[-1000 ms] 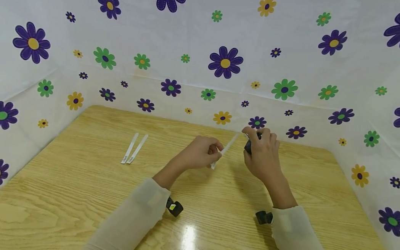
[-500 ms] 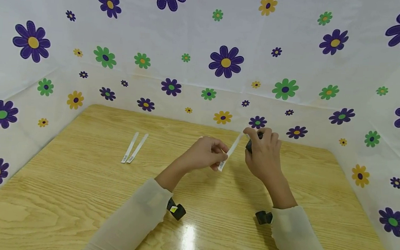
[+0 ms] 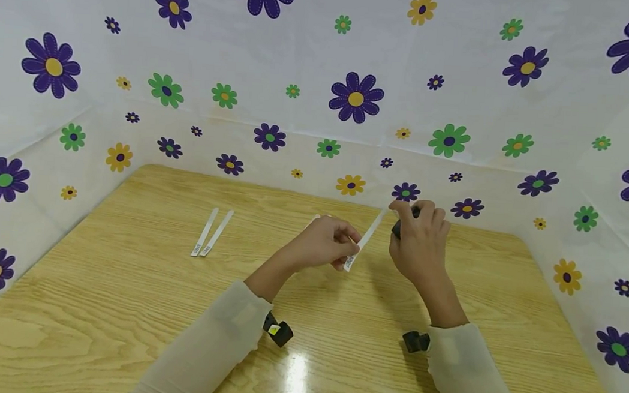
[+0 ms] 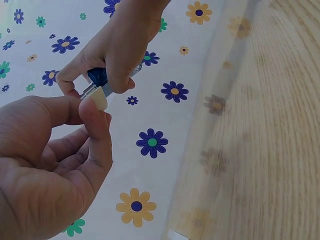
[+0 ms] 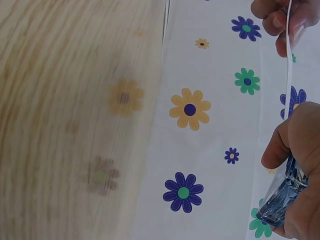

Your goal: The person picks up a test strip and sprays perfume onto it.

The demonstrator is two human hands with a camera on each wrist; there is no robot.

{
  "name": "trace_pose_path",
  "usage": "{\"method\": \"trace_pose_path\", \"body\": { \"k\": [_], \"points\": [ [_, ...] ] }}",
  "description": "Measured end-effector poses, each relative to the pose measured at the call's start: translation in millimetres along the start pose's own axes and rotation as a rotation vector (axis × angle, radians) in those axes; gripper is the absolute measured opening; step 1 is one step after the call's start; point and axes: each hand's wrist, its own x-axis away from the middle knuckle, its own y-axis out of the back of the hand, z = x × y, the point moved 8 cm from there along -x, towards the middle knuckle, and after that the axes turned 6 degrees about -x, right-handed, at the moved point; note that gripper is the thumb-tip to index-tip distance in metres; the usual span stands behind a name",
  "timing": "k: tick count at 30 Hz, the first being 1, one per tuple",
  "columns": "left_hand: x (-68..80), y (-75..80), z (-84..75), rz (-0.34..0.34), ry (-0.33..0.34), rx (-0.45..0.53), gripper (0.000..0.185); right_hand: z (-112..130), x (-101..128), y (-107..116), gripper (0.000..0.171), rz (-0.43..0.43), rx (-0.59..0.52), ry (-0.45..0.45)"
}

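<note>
My left hand point(image 3: 325, 242) pinches a white paper test strip point(image 3: 367, 234) near its printed lower end. The strip slants up toward my right hand point(image 3: 420, 242), which grips a small perfume bottle point(image 3: 397, 228). In the right wrist view the bottle point(image 5: 282, 197) is faceted, bluish glass, partly covered by the fingers. Seen from the left wrist, its metal spray neck point(image 4: 89, 91) lies just behind the pale strip point(image 4: 99, 99), with the right index finger bent over the top. In the head view, the strip's far tip comes close to that index finger.
Two more white strips point(image 3: 204, 233) point(image 3: 217, 234) lie side by side on the wooden table point(image 3: 97, 303) at left. A small white edge point(image 3: 313, 219) shows behind my left hand. A white flowered cloth point(image 3: 302, 51) walls the back and sides. Black wrist cameras point(image 3: 278, 331) point(image 3: 416, 341) hang at both cuffs.
My left hand has shifted right with the strip, showing more of its printed end. The right hand has moved slightly right with the bottle. A white edge has come into view behind the left hand.
</note>
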Motion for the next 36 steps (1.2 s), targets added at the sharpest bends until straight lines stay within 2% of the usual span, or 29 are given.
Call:
{"method": "trace_pose_path", "body": {
  "k": [22,36],
  "points": [
    [1.2,0.0,-0.9,0.004,0.004,0.022,0.018,0.9,1.0,-0.8,0.054,0.018,-0.001,-0.006],
    [-2.4,3.4,8.2,-0.026,0.026,0.018,0.018,-3.6,0.1,3.0,0.054,0.003,-0.02,-0.015]
  ]
}}
